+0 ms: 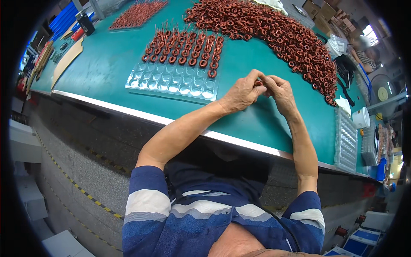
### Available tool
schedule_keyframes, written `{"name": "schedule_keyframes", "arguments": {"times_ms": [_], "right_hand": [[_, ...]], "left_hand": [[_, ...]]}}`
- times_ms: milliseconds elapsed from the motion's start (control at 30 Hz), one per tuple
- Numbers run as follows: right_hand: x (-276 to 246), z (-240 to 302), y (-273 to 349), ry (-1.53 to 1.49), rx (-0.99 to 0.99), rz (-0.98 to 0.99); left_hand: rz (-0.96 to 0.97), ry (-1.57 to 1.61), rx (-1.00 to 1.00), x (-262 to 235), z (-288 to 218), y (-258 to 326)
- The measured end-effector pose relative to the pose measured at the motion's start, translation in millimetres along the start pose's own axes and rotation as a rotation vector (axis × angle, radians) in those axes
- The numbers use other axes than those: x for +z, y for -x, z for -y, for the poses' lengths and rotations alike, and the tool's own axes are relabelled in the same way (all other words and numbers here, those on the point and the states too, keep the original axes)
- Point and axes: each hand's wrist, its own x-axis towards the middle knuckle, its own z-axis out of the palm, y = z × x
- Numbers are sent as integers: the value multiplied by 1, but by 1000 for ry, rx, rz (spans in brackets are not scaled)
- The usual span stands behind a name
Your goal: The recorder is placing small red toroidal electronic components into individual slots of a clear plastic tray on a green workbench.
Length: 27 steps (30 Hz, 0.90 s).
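Over the green table, my left hand (240, 94) pinches a small copper-red ring coil (259, 83) whose surface is mostly covered by fingers. My right hand (281, 92) meets it there, thumb and fingers closed at the same coil; whether it grips the ring or its wire leads is too small to tell. To the left of my hands lies a clear plastic tray (171, 88) with round pockets. Its far rows hold several ring coils (184, 47) with their wires pointing up, and the near pockets show bare plastic.
A large heap of loose ring coils (282, 36) spreads from the far side down the right. Another filled tray (138, 15) sits at far left. Stacked clear trays (345, 139) and a white cup (361, 118) stand at the right edge. The table's white front edge (248, 147) runs under my forearms.
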Motion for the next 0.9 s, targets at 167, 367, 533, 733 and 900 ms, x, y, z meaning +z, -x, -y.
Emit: {"name": "schedule_keyframes", "arguments": {"times_ms": [167, 367, 533, 733, 900], "right_hand": [[10, 0, -2, 580, -474, -229], [24, 23, 7, 1240, -1054, -488], [31, 13, 13, 1158, -1068, -382], [20, 13, 8, 625, -617, -402], [14, 5, 2, 224, -272, -328]], "left_hand": [[-80, -162, 124, -2, 16, -1], [-246, -110, 91, -2, 18, -6], [-176, -122, -62, -8, 20, -7], [-9, 370, -211, -15, 9, -5], [-91, 444, -191, -5, 3, -9]]}}
